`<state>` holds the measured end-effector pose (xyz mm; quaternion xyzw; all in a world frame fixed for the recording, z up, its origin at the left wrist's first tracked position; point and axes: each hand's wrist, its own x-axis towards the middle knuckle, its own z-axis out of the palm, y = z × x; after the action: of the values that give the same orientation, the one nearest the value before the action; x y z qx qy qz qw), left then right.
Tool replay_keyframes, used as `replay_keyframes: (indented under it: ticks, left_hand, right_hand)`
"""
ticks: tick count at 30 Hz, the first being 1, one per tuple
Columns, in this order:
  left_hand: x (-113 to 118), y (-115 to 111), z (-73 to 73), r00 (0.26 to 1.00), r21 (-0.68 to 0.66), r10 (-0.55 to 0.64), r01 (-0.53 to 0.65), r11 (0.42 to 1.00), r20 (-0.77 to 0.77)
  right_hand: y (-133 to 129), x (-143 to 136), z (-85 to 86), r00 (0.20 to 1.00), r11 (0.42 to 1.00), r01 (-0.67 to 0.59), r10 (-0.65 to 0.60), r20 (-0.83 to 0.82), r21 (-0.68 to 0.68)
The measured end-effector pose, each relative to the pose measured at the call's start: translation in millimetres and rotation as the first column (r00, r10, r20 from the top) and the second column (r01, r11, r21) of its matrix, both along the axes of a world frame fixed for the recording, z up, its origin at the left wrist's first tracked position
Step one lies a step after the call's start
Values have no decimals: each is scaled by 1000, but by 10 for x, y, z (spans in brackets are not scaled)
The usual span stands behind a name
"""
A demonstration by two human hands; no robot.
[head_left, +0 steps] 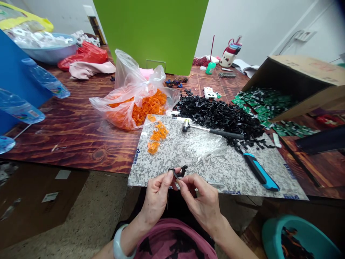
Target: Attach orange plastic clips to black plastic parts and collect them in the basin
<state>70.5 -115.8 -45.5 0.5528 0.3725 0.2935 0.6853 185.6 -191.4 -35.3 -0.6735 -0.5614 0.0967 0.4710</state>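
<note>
Both hands meet at the front edge of a speckled stone slab (172, 158). My left hand (159, 192) pinches a small black plastic part (183, 170) between thumb and fingers. From the other side, my right hand (201, 198) has its thumb and forefinger closed on the same part's lower end. Beyond the hands lie a few orange pieces (159, 131), a pile of thin clear strips (206, 145) and a hammer (215, 132) with a black handle. Blue-and-black pliers (260, 171) rest at the slab's right.
Behind the slab are a heap of black parts (215, 111) and a clear bag of orange parts (145, 108). A tipped cardboard box (304, 72) holds green boards. A teal tub (299, 230) stands at the lower right, bottles (48, 79) at the left.
</note>
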Motion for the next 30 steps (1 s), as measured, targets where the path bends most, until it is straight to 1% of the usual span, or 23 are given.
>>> replay_keyframes:
  ticks: [9,14,16,24,30]
  left_hand:
    - [3,-8,36,1000,5,24,-24,1000,17]
    - [16,-21,57,999,-110,13,-8,994,46]
    - [24,-28,56,999,-126,14,-8,992,44]
    - [34,-34,69,1000,-76,23,-23,997,-3]
    - [40,-20,87,998,16,32,-31,999,-51]
  right_hand:
    - [-4,-20,-10,1000,1000,-2,2,16,-18]
    - [-7,-24,-10,1000,999,1,-1,4,-38]
    - [-7,-27,-4,1000,999,7,-7,0,-42]
    - [1,-43,16,1000,998,27,-27,-7,-58]
    - [4,-48,30,998,995,21,-26,-53,-94]
